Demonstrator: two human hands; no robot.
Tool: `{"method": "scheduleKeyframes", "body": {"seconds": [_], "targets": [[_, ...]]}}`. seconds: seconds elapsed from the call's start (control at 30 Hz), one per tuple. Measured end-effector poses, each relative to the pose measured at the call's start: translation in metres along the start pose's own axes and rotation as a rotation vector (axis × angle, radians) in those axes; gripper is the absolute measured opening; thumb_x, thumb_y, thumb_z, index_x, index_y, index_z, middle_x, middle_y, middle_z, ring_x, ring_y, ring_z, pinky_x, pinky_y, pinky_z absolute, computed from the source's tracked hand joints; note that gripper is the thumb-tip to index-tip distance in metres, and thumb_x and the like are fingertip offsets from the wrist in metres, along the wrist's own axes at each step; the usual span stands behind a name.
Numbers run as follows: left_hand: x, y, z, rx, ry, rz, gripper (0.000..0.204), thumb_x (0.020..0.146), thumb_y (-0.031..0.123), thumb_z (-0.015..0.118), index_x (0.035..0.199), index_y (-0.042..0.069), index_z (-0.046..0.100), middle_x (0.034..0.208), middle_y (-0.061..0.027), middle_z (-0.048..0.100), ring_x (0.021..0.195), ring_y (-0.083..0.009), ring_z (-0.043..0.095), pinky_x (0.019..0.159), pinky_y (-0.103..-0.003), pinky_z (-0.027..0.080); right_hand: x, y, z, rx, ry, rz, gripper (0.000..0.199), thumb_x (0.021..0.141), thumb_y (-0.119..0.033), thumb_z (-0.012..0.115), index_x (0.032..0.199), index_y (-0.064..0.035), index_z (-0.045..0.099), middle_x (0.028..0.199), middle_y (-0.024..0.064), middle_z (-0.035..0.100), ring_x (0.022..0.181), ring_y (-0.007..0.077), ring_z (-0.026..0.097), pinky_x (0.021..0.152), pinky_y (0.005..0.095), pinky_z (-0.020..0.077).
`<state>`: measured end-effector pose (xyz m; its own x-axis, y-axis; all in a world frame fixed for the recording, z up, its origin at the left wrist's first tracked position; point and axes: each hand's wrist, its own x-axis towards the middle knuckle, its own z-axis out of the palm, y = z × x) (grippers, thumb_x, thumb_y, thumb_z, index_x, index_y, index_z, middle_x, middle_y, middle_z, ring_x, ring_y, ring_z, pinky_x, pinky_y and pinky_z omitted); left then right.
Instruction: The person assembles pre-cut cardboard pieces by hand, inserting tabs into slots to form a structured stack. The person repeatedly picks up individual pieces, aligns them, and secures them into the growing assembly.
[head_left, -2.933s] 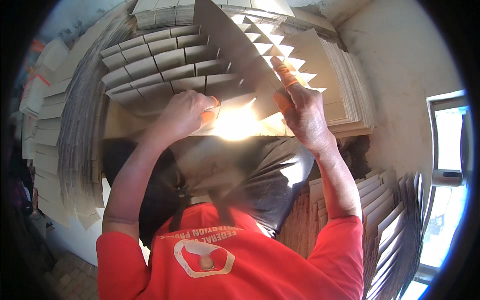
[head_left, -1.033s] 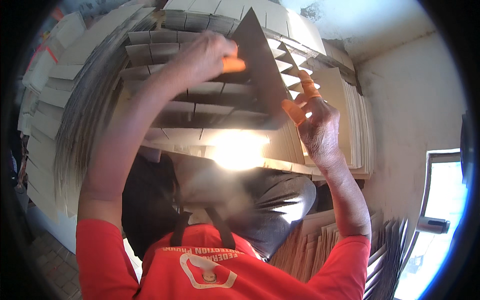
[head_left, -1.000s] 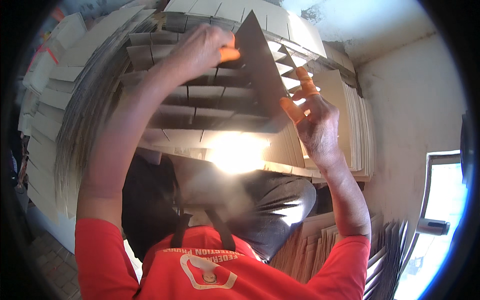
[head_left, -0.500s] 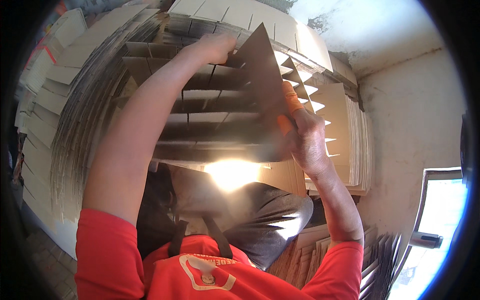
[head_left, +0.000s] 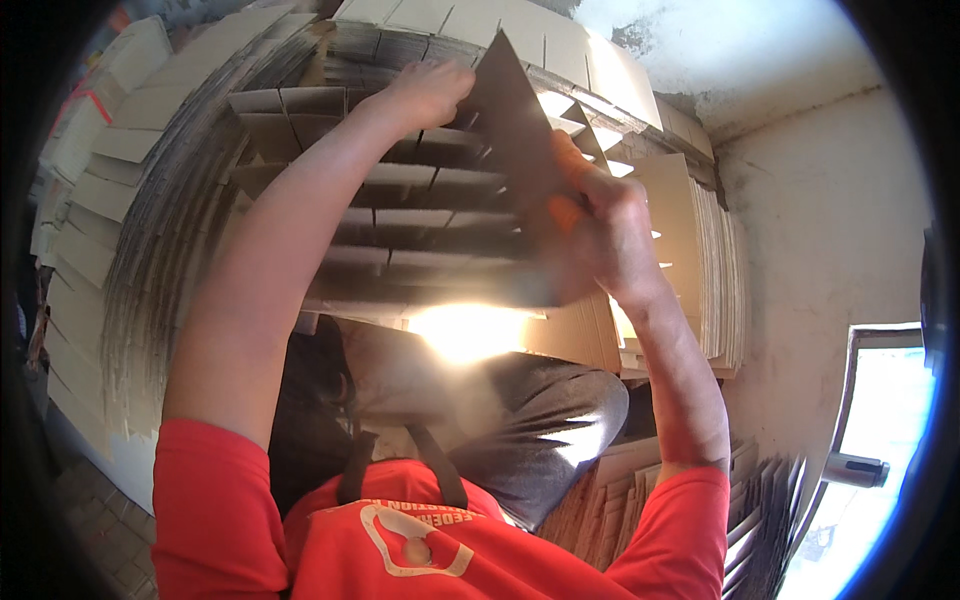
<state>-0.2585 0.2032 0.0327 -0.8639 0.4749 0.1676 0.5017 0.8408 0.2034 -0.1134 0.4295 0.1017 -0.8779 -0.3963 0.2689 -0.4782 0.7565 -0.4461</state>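
In front of me is a grid of slotted cardboard divider strips [head_left: 430, 180], standing on edge in several rows. A brown cardboard strip [head_left: 512, 110] stands tilted across its right side, its pointed corner facing away from me. My right hand [head_left: 612, 225] is closed on the strip's right side, with orange covers on its thumb and a finger. My left hand [head_left: 432, 92] is curled at the far end of the grid, against the strip's left edge; its fingertips are hidden beneath. Motion smears the strip's near end.
Tall stacks of cardboard [head_left: 170, 220] line the left, with another stack [head_left: 480, 25] behind the grid. More sheets [head_left: 715, 270] stand to the right beside a stained wall [head_left: 810, 220]. Loose pieces [head_left: 640, 510] lie low on the right near a bright opening [head_left: 865, 420].
My right hand has moved away from me and slightly left, the cardboard strip shifting with it. The grid has shifted slightly left. My left hand stays at the far end.
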Motion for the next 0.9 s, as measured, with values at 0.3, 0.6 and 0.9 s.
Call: {"method": "scheduleKeyframes", "body": {"seconds": [0.3,0.6,0.9], "targets": [[-0.008,0.004,0.002,-0.014,-0.046,-0.021,0.019,0.072,0.000,0.067,0.090,-0.004,0.062,0.100,-0.0240,0.064,0.104,-0.0417,0.061,0.087,-0.050,0.051,0.005,-0.006,0.010,-0.036,-0.013,-0.015,0.070,0.074,0.015,0.061,0.141,-0.0004,0.049,0.079,0.0168,0.060,0.070,0.0171,0.056,0.069,0.0266,0.0463],[-0.032,0.024,-0.016,-0.216,0.219,0.117,0.022,0.074,0.011,0.078,0.082,-0.003,0.064,0.085,-0.0214,0.065,0.091,-0.0402,0.064,0.080,-0.048,0.052,0.000,-0.011,0.012,-0.039,-0.043,0.162,0.062,0.083,0.009,0.060,0.142,-0.0066,0.050,0.090,0.0152,0.069,0.075,0.0156,0.061,0.074,0.0268,0.0501],[-0.048,0.029,-0.011,0.070,-0.022,0.187,0.018,0.074,0.007,0.075,0.070,-0.003,0.062,0.077,-0.0213,0.064,0.084,-0.0387,0.066,0.073,-0.046,0.052,-0.011,-0.010,0.011,-0.019,0.011,0.103,0.050,0.087,0.004,0.061,0.136,-0.0081,0.056,0.069,0.0097,0.056,0.065,0.0134,0.052,0.063,0.0268,0.0461]]}}
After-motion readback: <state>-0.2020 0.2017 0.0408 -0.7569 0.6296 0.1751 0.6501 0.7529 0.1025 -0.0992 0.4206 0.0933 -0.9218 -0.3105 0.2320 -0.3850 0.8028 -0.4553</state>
